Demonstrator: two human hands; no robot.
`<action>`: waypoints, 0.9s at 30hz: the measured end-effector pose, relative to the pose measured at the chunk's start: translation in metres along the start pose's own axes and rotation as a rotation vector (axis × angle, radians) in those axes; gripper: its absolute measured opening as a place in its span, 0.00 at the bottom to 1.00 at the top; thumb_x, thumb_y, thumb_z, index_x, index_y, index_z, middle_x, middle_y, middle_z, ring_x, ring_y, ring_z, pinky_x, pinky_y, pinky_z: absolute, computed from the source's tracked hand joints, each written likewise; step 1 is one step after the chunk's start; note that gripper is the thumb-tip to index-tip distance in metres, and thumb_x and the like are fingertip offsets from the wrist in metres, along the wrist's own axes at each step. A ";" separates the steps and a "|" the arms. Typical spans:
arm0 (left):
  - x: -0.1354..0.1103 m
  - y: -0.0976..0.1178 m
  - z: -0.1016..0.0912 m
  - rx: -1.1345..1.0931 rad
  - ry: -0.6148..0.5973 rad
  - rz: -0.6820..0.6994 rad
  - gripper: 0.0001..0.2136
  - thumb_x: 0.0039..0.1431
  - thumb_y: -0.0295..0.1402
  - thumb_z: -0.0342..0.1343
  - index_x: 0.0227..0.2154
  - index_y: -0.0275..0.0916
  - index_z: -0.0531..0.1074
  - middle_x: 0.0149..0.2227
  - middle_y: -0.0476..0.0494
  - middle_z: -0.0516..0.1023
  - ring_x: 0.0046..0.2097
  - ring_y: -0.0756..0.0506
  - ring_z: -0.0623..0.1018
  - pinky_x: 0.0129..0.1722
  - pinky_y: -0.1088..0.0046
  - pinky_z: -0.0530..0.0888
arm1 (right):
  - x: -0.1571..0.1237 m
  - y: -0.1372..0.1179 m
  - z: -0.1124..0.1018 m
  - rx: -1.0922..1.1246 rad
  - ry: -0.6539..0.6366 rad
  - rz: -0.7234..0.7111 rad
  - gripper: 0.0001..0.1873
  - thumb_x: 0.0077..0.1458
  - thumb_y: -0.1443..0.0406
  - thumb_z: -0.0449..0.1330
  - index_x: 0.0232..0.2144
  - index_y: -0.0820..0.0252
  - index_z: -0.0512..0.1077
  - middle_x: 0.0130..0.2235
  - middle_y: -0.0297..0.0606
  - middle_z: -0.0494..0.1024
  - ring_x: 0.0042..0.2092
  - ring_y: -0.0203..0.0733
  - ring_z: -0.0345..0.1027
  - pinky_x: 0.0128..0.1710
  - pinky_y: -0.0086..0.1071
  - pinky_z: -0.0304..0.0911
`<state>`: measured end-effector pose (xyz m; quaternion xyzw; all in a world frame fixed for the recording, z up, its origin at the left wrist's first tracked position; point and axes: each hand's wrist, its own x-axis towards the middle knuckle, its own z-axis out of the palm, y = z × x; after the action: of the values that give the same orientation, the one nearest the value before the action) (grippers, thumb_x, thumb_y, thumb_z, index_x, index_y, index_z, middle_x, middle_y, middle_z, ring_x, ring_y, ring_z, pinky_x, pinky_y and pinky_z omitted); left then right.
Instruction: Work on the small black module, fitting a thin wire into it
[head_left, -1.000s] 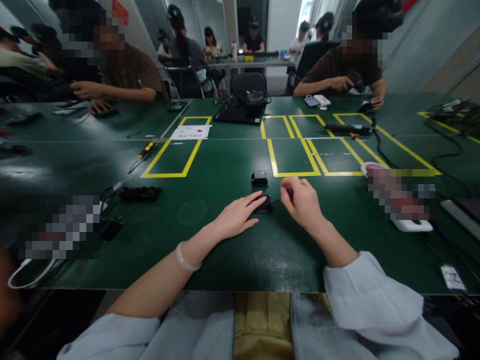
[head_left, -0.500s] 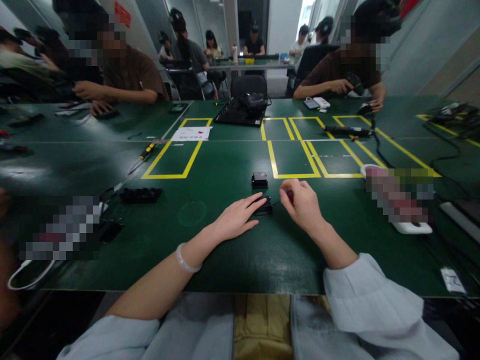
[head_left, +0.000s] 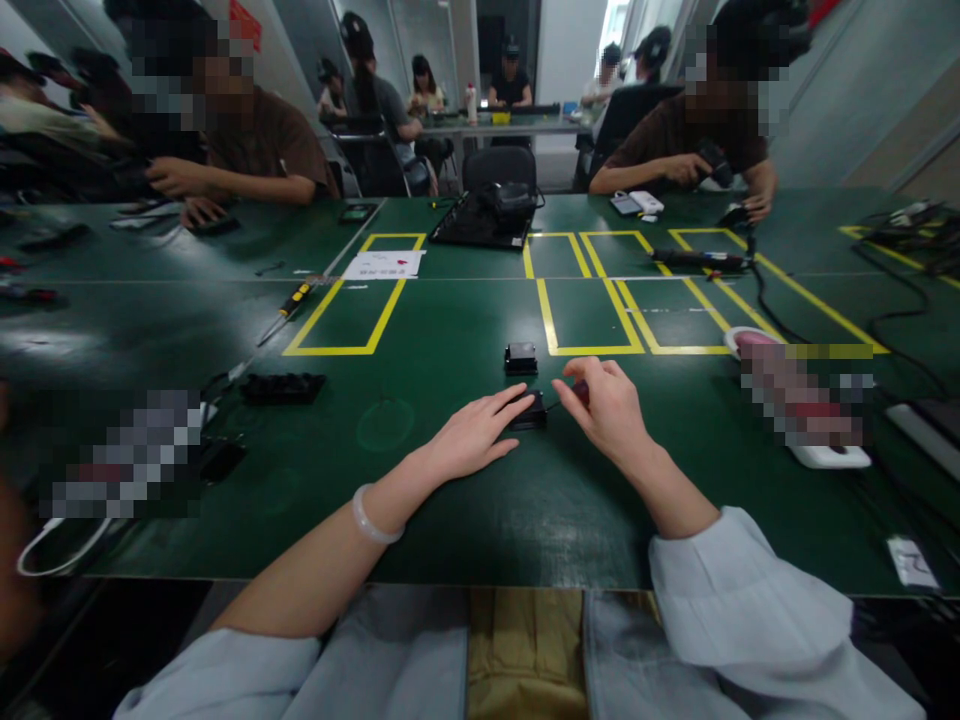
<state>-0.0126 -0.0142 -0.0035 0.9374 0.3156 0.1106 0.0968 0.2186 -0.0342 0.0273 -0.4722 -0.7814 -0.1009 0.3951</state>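
Right hand (head_left: 611, 402): thumb has parted slightly from forefinger, curled fingers holding a thin, dark-handled tool (head_left: 582, 390) at three o'clock of the low black rectangular block (head_left: 534, 413); left hand (head_left: 471, 435) lies spread on it. Work appears under way; remainder cannot be told.

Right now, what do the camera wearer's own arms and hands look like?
The left hand and right hand are both bare, without gloves. A pale, whitish bangle circles the left wrist. The loose, pale blue-grey left sleeve leaves much of the forearm uncovered; the matching right sleeve reaches nearer the wrist.
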 end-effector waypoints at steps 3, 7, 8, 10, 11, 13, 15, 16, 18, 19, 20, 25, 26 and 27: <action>0.000 -0.001 0.001 -0.004 0.007 0.008 0.31 0.65 0.36 0.51 0.66 0.49 0.44 0.69 0.42 0.48 0.64 0.40 0.63 0.58 0.60 0.65 | 0.001 -0.001 0.000 -0.001 0.001 0.009 0.04 0.62 0.64 0.52 0.38 0.56 0.65 0.25 0.32 0.71 0.27 0.39 0.64 0.34 0.34 0.59; 0.000 -0.001 0.001 -0.008 0.011 0.011 0.31 0.65 0.36 0.51 0.66 0.49 0.44 0.69 0.42 0.48 0.64 0.40 0.63 0.58 0.60 0.65 | 0.002 -0.002 0.000 0.011 0.014 0.017 0.06 0.61 0.65 0.51 0.41 0.57 0.64 0.28 0.35 0.74 0.29 0.40 0.65 0.36 0.35 0.61; 0.000 0.000 0.001 -0.007 0.011 0.008 0.31 0.65 0.36 0.51 0.66 0.49 0.44 0.69 0.42 0.48 0.64 0.40 0.63 0.58 0.60 0.65 | 0.002 -0.002 0.000 0.011 0.017 0.015 0.06 0.61 0.66 0.51 0.41 0.57 0.64 0.29 0.35 0.74 0.29 0.40 0.65 0.37 0.36 0.61; 0.000 0.000 0.000 -0.003 0.008 0.003 0.31 0.65 0.36 0.52 0.66 0.48 0.45 0.69 0.42 0.48 0.63 0.40 0.63 0.58 0.59 0.65 | 0.001 -0.002 0.000 0.002 0.021 0.006 0.06 0.61 0.66 0.51 0.41 0.57 0.64 0.28 0.35 0.74 0.29 0.40 0.65 0.36 0.35 0.61; 0.000 0.000 0.001 -0.002 0.007 0.003 0.31 0.64 0.36 0.52 0.66 0.48 0.45 0.69 0.41 0.48 0.63 0.40 0.63 0.59 0.59 0.65 | 0.001 -0.002 0.000 -0.004 0.021 0.000 0.06 0.61 0.65 0.51 0.41 0.57 0.64 0.28 0.34 0.73 0.28 0.40 0.65 0.36 0.35 0.61; 0.000 -0.001 0.001 -0.002 0.010 0.006 0.31 0.64 0.36 0.52 0.66 0.48 0.45 0.69 0.41 0.48 0.63 0.40 0.63 0.59 0.59 0.65 | 0.001 -0.002 0.000 -0.010 0.017 -0.012 0.06 0.61 0.64 0.51 0.40 0.57 0.65 0.26 0.33 0.72 0.28 0.40 0.64 0.36 0.34 0.60; 0.000 -0.001 0.002 -0.005 0.017 0.011 0.31 0.64 0.37 0.52 0.66 0.49 0.44 0.69 0.41 0.48 0.64 0.40 0.63 0.59 0.58 0.65 | 0.000 -0.001 0.000 -0.009 0.011 -0.018 0.05 0.62 0.64 0.52 0.39 0.57 0.66 0.26 0.33 0.71 0.28 0.39 0.64 0.36 0.34 0.60; 0.000 -0.001 0.002 -0.007 0.020 0.012 0.31 0.64 0.37 0.52 0.66 0.49 0.44 0.69 0.41 0.48 0.64 0.40 0.63 0.59 0.58 0.65 | 0.000 -0.001 -0.001 -0.007 0.008 -0.021 0.05 0.62 0.63 0.52 0.39 0.57 0.66 0.26 0.32 0.71 0.29 0.39 0.64 0.36 0.33 0.59; 0.000 -0.002 0.002 -0.009 0.020 0.013 0.31 0.64 0.37 0.52 0.66 0.49 0.44 0.69 0.41 0.47 0.64 0.40 0.63 0.59 0.58 0.65 | 0.000 -0.001 -0.001 -0.012 0.011 -0.023 0.05 0.62 0.63 0.52 0.37 0.57 0.67 0.25 0.32 0.70 0.28 0.38 0.63 0.36 0.33 0.59; 0.000 -0.002 0.001 -0.010 0.018 0.014 0.31 0.64 0.36 0.52 0.66 0.48 0.44 0.69 0.41 0.48 0.63 0.39 0.63 0.59 0.58 0.65 | 0.000 -0.001 -0.001 -0.018 0.014 -0.026 0.05 0.62 0.63 0.52 0.36 0.56 0.67 0.24 0.31 0.70 0.28 0.38 0.63 0.35 0.32 0.59; 0.000 -0.002 0.001 -0.010 0.018 0.014 0.31 0.64 0.36 0.52 0.66 0.48 0.45 0.69 0.41 0.48 0.63 0.39 0.64 0.59 0.58 0.65 | 0.000 -0.001 -0.001 -0.026 0.012 -0.025 0.05 0.62 0.62 0.52 0.35 0.56 0.66 0.24 0.31 0.69 0.27 0.38 0.62 0.35 0.32 0.59; 0.000 -0.001 0.000 -0.009 0.008 0.014 0.31 0.64 0.36 0.51 0.66 0.48 0.45 0.69 0.41 0.48 0.63 0.39 0.64 0.58 0.58 0.65 | 0.001 0.000 -0.001 -0.036 0.014 -0.021 0.06 0.62 0.61 0.53 0.35 0.56 0.65 0.24 0.31 0.69 0.26 0.38 0.61 0.36 0.33 0.59; 0.000 0.000 -0.001 -0.008 0.007 0.014 0.31 0.64 0.36 0.51 0.66 0.48 0.45 0.69 0.41 0.48 0.63 0.39 0.64 0.58 0.58 0.65 | 0.001 0.000 -0.001 -0.032 0.016 -0.018 0.06 0.62 0.61 0.52 0.34 0.56 0.65 0.24 0.31 0.69 0.26 0.38 0.61 0.35 0.33 0.59; 0.000 0.000 -0.001 -0.006 0.008 0.015 0.31 0.65 0.36 0.51 0.66 0.48 0.45 0.69 0.41 0.48 0.63 0.39 0.63 0.59 0.58 0.65 | 0.001 -0.001 -0.002 -0.026 0.017 -0.015 0.06 0.62 0.62 0.52 0.34 0.56 0.65 0.24 0.31 0.70 0.26 0.38 0.61 0.35 0.33 0.58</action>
<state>-0.0132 -0.0142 -0.0028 0.9390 0.3087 0.1158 0.0975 0.2184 -0.0345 0.0294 -0.4705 -0.7804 -0.1182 0.3945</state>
